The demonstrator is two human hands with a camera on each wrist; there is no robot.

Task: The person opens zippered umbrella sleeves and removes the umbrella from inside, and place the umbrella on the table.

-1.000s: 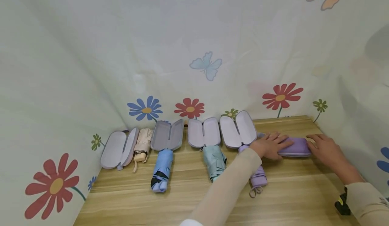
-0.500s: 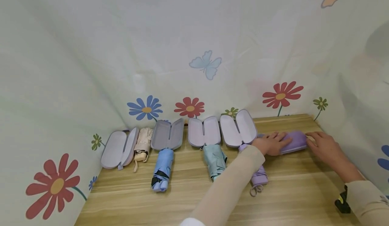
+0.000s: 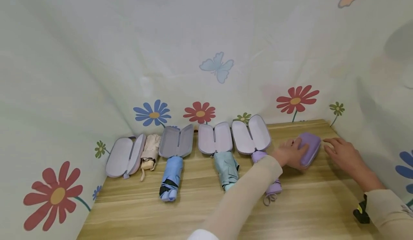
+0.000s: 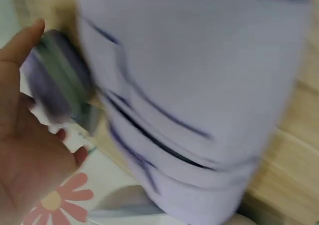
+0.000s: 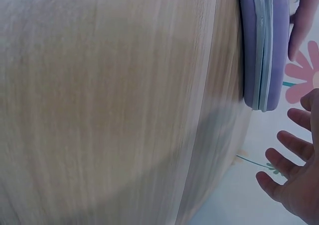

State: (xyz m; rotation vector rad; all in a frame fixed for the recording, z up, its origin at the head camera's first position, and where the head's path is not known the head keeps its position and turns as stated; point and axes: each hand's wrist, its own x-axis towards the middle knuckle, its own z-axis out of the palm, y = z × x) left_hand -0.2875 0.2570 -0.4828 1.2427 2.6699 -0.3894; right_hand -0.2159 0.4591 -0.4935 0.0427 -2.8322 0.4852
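A closed purple zip case stands on the wooden table at the right in the head view, its length running from front to back. My left hand grips it from the left side, fingers over its edge and thumb toward the front. In the left wrist view the case is blurred behind the thumb. To its right my right hand hovers with fingers spread, apart from the case. The right wrist view shows the pale zipper band of the case and my loosely bent right fingers. A purple folded umbrella lies partly under my left forearm.
Several open cases with pale linings line the back of the table. Folded umbrellas lie by them: beige, blue and green. A black item is beside my right sleeve. Printed cloth walls enclose the table.
The purple case has swung from lying sideways to lying front to back, turned by my left hand. My right fingers, earlier at its right end, now stand apart from it.
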